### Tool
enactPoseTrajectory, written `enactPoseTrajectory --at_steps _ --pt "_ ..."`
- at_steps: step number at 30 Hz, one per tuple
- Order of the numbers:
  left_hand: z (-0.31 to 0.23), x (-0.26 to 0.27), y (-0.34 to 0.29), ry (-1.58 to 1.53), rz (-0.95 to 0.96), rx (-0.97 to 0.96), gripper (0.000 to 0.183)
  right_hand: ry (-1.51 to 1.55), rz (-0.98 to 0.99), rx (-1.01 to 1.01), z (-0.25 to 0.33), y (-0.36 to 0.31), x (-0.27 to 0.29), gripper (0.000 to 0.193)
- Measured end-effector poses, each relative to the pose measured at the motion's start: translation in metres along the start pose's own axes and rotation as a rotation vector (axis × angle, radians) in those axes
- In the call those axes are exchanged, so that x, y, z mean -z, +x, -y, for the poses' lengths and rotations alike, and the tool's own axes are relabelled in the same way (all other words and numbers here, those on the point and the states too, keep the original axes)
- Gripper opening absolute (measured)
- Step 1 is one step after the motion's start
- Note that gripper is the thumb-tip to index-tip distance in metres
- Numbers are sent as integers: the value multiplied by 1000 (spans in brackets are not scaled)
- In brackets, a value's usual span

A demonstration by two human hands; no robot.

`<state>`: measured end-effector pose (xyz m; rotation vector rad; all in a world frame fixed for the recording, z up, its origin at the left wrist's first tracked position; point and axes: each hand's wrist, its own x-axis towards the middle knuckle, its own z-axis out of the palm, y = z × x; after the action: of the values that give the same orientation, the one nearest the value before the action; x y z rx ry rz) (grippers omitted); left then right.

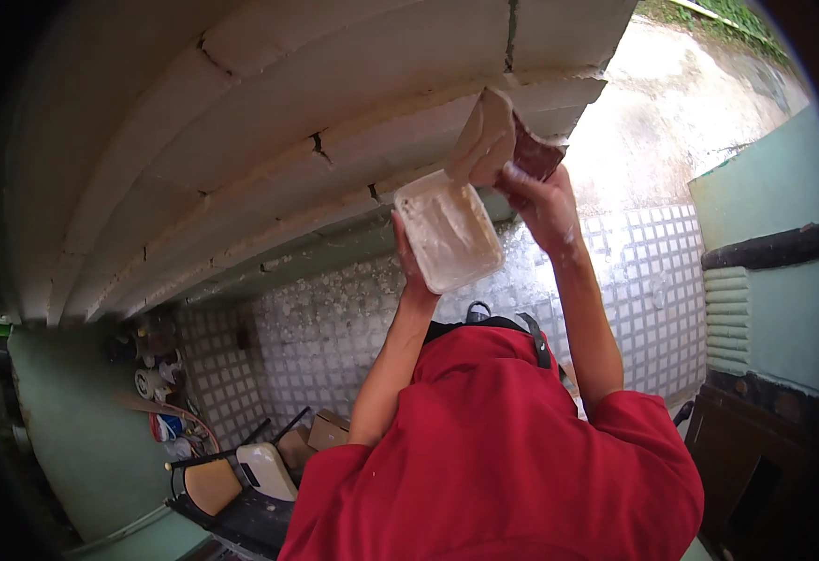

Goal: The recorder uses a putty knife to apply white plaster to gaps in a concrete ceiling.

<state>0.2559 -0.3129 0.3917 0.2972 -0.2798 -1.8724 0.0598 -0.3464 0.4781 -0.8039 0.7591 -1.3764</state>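
My left hand [410,254] is closed around the side of a squarish white plastic tub [468,277], its open top tilted up. Pale, wet-looking paste [449,224] coats the inside. In my right hand [542,200] is a broad, thin spreader [536,154], dark reddish-brown, its other face largely covered with the same pale paste. The spreader's lower edge is close to the tub's far rim; whether they touch I cannot tell. Ahead of both hands stands a wall of pale blocks [269,103] with beige joint lines and several dark gaps, such as one gap [321,150].
Below is a patterned tile floor [316,337] with whitish smears. At lower left are a chair [211,482], a cardboard box [328,429] and assorted containers [154,385]. A green wall [774,318] is at the right, bright ground [648,112] beyond the block wall's end.
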Motion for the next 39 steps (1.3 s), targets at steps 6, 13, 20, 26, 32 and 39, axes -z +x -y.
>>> enactPoseTrajectory --at_steps 6,13,20,26,32,39 --pt "-5 -17 0 -103 -4 94 78 -377 63 44 -5 -29 15 43" --pt "-10 -71 -20 -207 -442 145 76 -492 90 75 11 -49 27 38" --pt "-9 -26 -12 -153 -64 158 77 -612 134 212 6 -65 -15 38" --pt "-12 -16 -12 -185 58 177 79 -734 169 228 26 -73 -53 38" --pt "-19 -31 -18 -240 44 203 85 -808 71 196 17 -81 -59 34" --pt "-16 -32 -36 -143 14 259 87 -1071 61 257 19 -110 -59 36"
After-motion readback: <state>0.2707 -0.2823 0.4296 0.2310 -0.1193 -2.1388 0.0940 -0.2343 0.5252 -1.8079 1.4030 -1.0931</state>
